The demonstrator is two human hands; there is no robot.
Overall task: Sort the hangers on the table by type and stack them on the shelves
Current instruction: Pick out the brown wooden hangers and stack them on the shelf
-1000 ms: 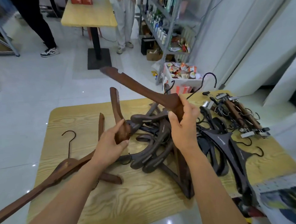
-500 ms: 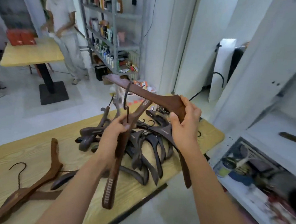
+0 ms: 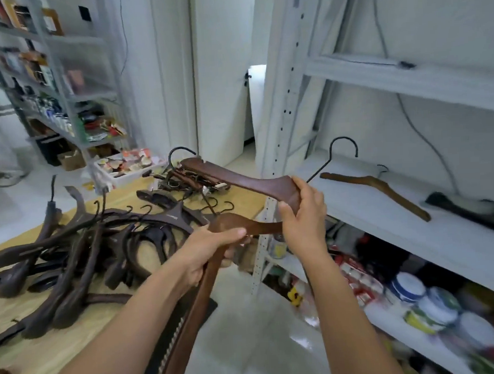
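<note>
Two hands sit side by side at frame centre, each clamped on a hanger. Left hand (image 3: 211, 246) is clenched round the neck of the lower wooden hanger (image 3: 193, 324). Right hand (image 3: 304, 216) grips the upper wooden hanger (image 3: 239, 181) at its middle, thumb on the near face. Whether the hands touch cannot be told. Both hangers are in the air between the table edge and the shelf unit.

At 9 o'clock of the hands, a pile of dark hangers (image 3: 94, 237) lies tangled on the wood-grain table (image 3: 48, 357), hooks sticking up. At 11 o'clock on the far table edge are clip hangers (image 3: 182, 181), then a white tray of packets (image 3: 125, 179) and a grey storage rack (image 3: 70, 110), blurred. At 3 o'clock a white shelf (image 3: 356, 215) carries one light brown hanger (image 3: 383, 185) lying flat and a dark object (image 3: 464, 207), too smeared to name. At 5 o'clock a lower shelf holds bowls (image 3: 408, 288), blurred.

Upper hanger's near arm is hidden behind the right hand; its black hook (image 3: 343, 138) comes out at 2 o'clock in front of the shelf. Lower hanger's hook cannot be picked out from the pile hooks behind.

Upper hanger's visible arm points to 10 o'clock, notched tip over the clip hangers. Lower hanger has one arm dropping to 7 o'clock along the left forearm, cut by the bottom edge; the other runs to 3 o'clock behind the right wrist.
</note>
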